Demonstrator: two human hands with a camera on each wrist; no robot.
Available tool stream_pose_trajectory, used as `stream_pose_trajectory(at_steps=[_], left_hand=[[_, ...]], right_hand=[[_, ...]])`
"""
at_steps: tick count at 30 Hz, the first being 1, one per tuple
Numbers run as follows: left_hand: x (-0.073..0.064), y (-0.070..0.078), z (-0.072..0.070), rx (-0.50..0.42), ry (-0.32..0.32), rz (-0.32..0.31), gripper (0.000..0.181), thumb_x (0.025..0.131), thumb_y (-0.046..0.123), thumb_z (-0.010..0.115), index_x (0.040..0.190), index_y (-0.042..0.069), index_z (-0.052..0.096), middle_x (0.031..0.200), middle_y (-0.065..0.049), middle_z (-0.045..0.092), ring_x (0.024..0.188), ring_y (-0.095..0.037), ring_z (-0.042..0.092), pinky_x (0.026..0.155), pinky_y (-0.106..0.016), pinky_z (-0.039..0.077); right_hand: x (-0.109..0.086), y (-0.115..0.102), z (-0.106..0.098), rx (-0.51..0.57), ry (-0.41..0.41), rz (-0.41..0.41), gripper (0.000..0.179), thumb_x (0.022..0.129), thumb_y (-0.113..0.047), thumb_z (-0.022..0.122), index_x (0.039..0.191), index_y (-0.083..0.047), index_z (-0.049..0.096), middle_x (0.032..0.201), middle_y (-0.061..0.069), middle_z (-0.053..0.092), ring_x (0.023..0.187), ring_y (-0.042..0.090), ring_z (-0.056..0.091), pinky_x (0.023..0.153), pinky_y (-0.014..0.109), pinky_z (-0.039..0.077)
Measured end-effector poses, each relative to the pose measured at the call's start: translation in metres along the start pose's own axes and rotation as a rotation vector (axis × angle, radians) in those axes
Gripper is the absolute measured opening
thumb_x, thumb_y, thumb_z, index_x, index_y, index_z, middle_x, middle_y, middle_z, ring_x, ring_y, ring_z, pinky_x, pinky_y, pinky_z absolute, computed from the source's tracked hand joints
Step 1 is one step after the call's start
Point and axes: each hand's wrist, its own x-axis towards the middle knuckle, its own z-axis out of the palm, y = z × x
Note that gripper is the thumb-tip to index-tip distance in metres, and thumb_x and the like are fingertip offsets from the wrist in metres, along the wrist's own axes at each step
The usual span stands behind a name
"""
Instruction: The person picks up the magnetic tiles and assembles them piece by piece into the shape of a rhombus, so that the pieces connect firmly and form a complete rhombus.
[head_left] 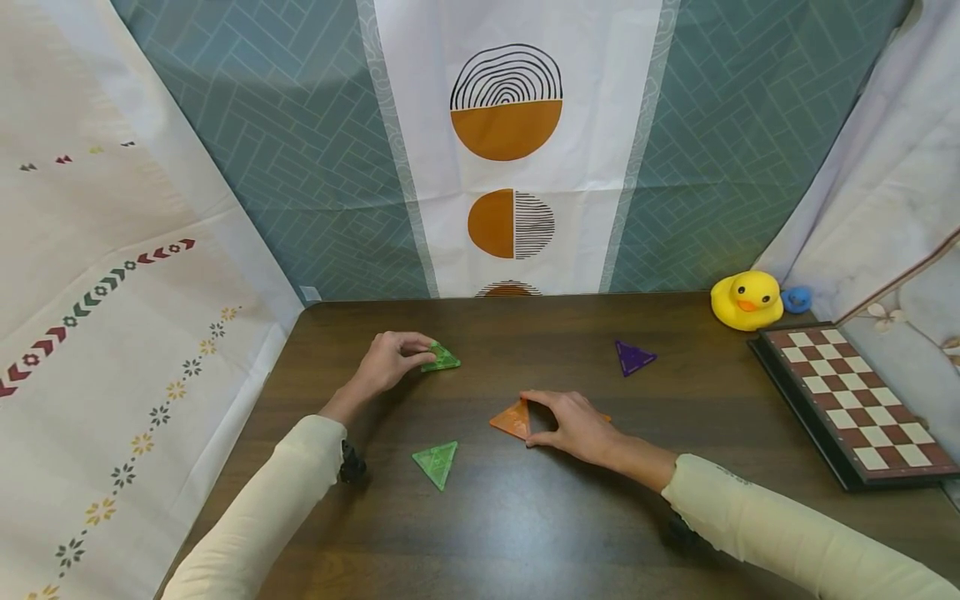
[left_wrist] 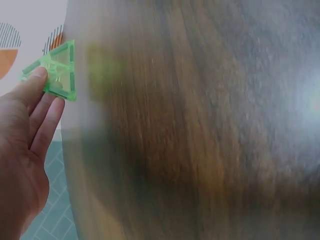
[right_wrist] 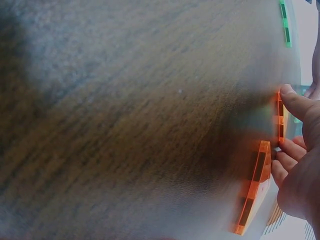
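Note:
My left hand pinches a translucent green triangular tile between thumb and fingers, toward the back left of the table. In the left wrist view the thumb lies over one corner of this tile. Near the middle, my right hand grips an orange triangular tile, thumb and fingertips at two of its corners. A second orange tile lies beside the right fingers in the right wrist view; the hand mostly hides it in the head view. Another green triangular tile lies flat between the forearms.
A purple triangular tile lies at the back right of the dark wooden table. Along the right edge stand a yellow rubber duck, a small blue duck and a checkered game board. Patterned cloths hang around the table.

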Motion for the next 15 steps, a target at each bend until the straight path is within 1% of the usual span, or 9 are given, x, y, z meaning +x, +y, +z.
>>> stream_pose_trajectory(at_steps=[6, 12, 15], left_hand=[[-0.001, 0.01, 0.01, -0.063, 0.025, 0.001, 0.023, 0.092, 0.019, 0.086, 0.112, 0.009, 0.083, 0.102, -0.003, 0.082, 0.092, -0.018, 0.079, 0.072, -0.03, 0.062], [-0.005, 0.021, 0.025, -0.111, 0.037, 0.006, 0.024, 0.092, 0.019, 0.086, 0.113, 0.008, 0.082, 0.101, -0.002, 0.082, 0.09, -0.016, 0.079, 0.073, -0.032, 0.063], [-0.007, 0.029, 0.033, -0.136, 0.041, -0.006, 0.025, 0.093, 0.018, 0.085, 0.115, 0.007, 0.081, 0.101, -0.003, 0.082, 0.09, -0.015, 0.079, 0.075, -0.033, 0.063]], right_hand=[[-0.001, 0.0, 0.001, -0.004, -0.002, 0.008, 0.075, 0.085, -0.03, 0.093, 0.147, -0.002, 0.062, 0.143, 0.017, 0.066, 0.129, 0.035, 0.065, 0.102, 0.052, 0.055], [0.0, 0.001, 0.001, 0.002, -0.002, 0.004, 0.075, 0.084, -0.029, 0.093, 0.147, -0.002, 0.062, 0.143, 0.017, 0.066, 0.129, 0.035, 0.064, 0.103, 0.053, 0.055], [0.0, 0.001, 0.001, 0.0, -0.001, 0.007, 0.075, 0.084, -0.029, 0.093, 0.147, -0.002, 0.062, 0.143, 0.017, 0.066, 0.129, 0.035, 0.065, 0.103, 0.053, 0.055]])
